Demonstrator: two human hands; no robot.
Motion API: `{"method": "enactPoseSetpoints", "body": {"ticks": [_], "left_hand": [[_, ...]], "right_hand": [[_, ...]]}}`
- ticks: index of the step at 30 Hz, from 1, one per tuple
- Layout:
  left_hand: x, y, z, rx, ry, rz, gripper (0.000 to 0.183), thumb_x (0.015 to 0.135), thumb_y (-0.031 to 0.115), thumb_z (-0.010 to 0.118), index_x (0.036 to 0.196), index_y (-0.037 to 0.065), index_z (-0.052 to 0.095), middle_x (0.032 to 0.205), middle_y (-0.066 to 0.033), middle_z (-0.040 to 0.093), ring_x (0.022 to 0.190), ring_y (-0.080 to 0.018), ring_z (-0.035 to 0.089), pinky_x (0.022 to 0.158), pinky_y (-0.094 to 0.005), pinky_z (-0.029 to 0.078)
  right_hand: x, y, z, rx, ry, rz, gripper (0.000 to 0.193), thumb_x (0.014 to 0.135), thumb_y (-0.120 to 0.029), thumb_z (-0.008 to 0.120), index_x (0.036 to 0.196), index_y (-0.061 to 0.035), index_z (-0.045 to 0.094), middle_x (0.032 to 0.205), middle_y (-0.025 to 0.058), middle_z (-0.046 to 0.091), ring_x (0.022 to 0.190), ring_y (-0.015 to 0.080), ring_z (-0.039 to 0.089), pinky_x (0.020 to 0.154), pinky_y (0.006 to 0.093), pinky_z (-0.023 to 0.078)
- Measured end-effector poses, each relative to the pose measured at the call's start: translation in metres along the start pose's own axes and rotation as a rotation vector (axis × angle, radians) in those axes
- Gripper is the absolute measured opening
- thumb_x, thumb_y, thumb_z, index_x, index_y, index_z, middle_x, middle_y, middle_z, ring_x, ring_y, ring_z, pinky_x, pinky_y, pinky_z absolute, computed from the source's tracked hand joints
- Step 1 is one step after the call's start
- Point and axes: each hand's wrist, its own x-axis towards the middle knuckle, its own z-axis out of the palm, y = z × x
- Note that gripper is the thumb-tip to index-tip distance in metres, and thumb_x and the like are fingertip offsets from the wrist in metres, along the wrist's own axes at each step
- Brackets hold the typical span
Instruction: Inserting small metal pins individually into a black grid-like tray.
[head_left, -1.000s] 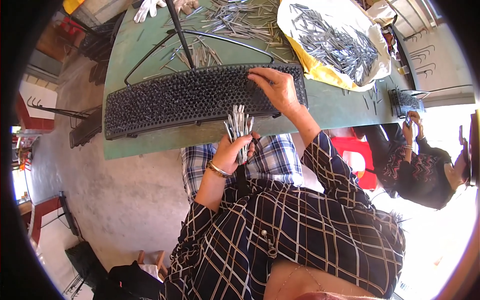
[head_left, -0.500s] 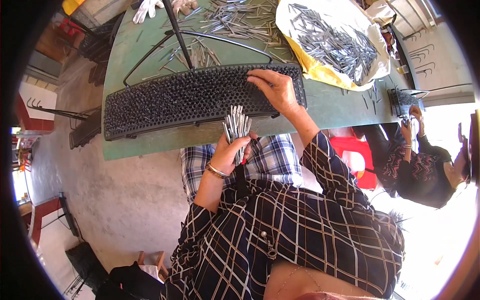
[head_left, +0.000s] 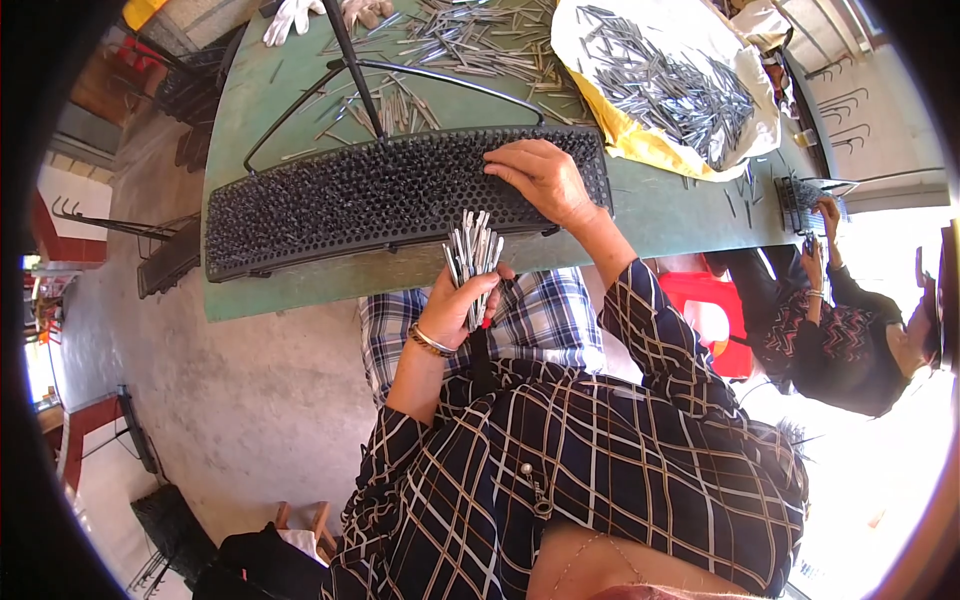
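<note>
The person's two hands worked at one long black rack [head_left: 430, 222], perforated all over, which lay along the near edge of a green table [head_left: 690, 215]. The left hand [head_left: 462, 302], just nearer than the rack, was closed firmly around one bundle of slim metal strips [head_left: 474, 250]; their tips fanned out above the fist, overlapping too much to count. Two bracelets [head_left: 432, 343] circled that wrist.

The right hand [head_left: 545, 180] was over the right part of the rack, palm down, its fingers bent and the thumb near them, the gap small; whether a strip was between them could not be told. Dark upright pieces crowded most of the holes, beyond counting, while holes along the near side and toward the right showed bare. One upright post [head_left: 366, 95] with two curved rods rose from the rack's far side.

Farther off lay many loose strips [head_left: 470, 45], two gloves [head_left: 290, 20], one white and one brownish, and, to the right, one white-and-yellow sack [head_left: 622, 138] heaped with more strips. At the far right, one co-worker [head_left: 835, 345] had both hands near a second rack [head_left: 795, 208], beside one red seat [head_left: 690, 290].
</note>
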Motion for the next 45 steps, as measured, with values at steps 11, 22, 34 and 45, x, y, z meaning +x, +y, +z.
{"method": "enactPoseSetpoints", "body": {"ticks": [11, 22, 34, 45], "left_hand": [[-0.004, 0.003, -0.001, 0.019, -0.064, 0.039, 0.024, 0.085, 0.010, 0.055, 0.105, -0.002, 0.056, 0.087, -0.0078, 0.062, 0.060, -0.0087, 0.051, 0.051, -0.0230, 0.043], [-0.003, 0.001, 0.001, 0.012, -0.077, 0.063, 0.019, 0.085, 0.007, 0.058, 0.102, -0.002, 0.057, 0.088, -0.0089, 0.063, 0.061, -0.0103, 0.054, 0.050, -0.0246, 0.044], [0.001, -0.001, -0.001, -0.060, -0.003, 0.039, 0.021, 0.085, 0.008, 0.056, 0.105, 0.002, 0.055, 0.091, -0.0081, 0.061, 0.062, -0.0082, 0.049, 0.051, -0.0233, 0.041], [-0.002, -0.002, -0.005, -0.025, 0.010, -0.025, 0.022, 0.085, 0.011, 0.056, 0.102, -0.003, 0.058, 0.080, -0.0057, 0.060, 0.058, -0.0084, 0.049, 0.050, -0.0224, 0.042]], "right_hand": [[-0.004, -0.024, -0.001, 0.014, 0.091, 0.119, 0.017, 0.081, -0.016, 0.068, 0.092, -0.0031, 0.069, 0.095, 0.0078, 0.064, 0.084, 0.0209, 0.063, 0.071, 0.0314, 0.049], [-0.014, -0.045, -0.004, 0.548, -0.202, 0.714, 0.027, 0.083, -0.023, 0.071, 0.091, 0.0021, 0.070, 0.071, 0.0060, 0.067, 0.060, 0.0069, 0.055, 0.055, 0.0236, 0.046], [0.012, -0.023, -0.005, 0.502, -0.140, 0.834, 0.027, 0.087, -0.025, 0.066, 0.092, 0.0013, 0.069, 0.069, 0.0009, 0.065, 0.056, 0.0053, 0.058, 0.050, 0.0193, 0.044], [0.016, -0.020, -0.011, 0.333, -0.014, 0.523, 0.021, 0.088, -0.019, 0.064, 0.096, 0.0010, 0.067, 0.075, 0.0044, 0.066, 0.064, 0.0082, 0.060, 0.059, 0.0226, 0.047]]}}
